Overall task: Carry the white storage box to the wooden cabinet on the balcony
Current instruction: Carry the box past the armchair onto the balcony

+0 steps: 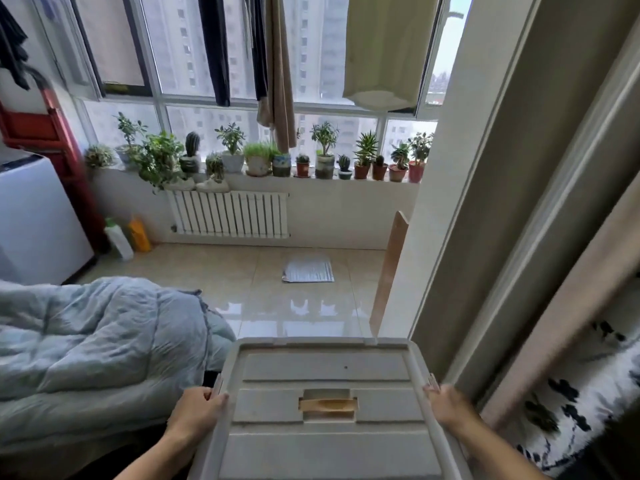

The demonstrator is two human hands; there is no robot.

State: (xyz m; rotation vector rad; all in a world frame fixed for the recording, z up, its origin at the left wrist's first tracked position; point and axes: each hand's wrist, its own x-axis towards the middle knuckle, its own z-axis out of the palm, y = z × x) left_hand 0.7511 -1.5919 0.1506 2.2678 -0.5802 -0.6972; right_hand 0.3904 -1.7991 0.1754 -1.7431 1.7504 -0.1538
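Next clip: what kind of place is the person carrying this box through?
Most likely a flat's bedroom opening onto an enclosed balcony. A rumpled quilt lies at left; ahead, potted plants line the sill above a radiator, with laundry hanging at big windows. Both hands grip the white storage box.

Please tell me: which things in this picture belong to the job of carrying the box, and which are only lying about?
Belong to the job:
- white storage box
- left hand, gripping its left side
- right hand, gripping its right side
- wooden panel past the doorway, possibly the cabinet

Only lying about:
- blue quilt
- potted plants on the sill
- radiator
- paper on the floor
- bottles
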